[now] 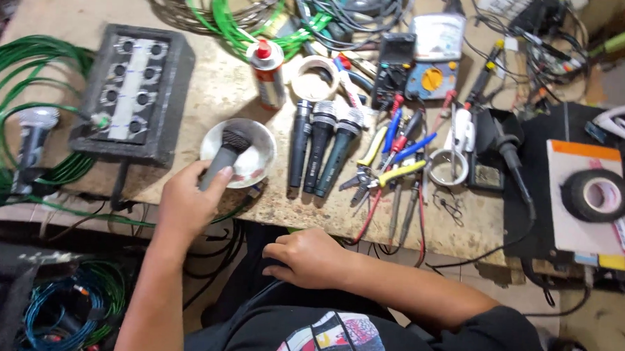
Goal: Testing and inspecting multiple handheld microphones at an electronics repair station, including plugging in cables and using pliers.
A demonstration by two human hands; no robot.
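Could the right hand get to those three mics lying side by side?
Probably yes. The right hand rests empty at the table edge, just below the three mics, with only bare tabletop between. The left hand is busy holding another mic over the bowl.

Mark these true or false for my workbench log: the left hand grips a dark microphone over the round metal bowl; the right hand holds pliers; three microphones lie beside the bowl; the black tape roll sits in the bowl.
1. The left hand grips a dark handheld microphone over the round metal bowl: true.
2. The right hand holds pliers: false; it rests empty on the lap.
3. Three dark microphones lie beside the bowl: true.
4. The black tape roll sits in the bowl: false; it lies far right on a white board.
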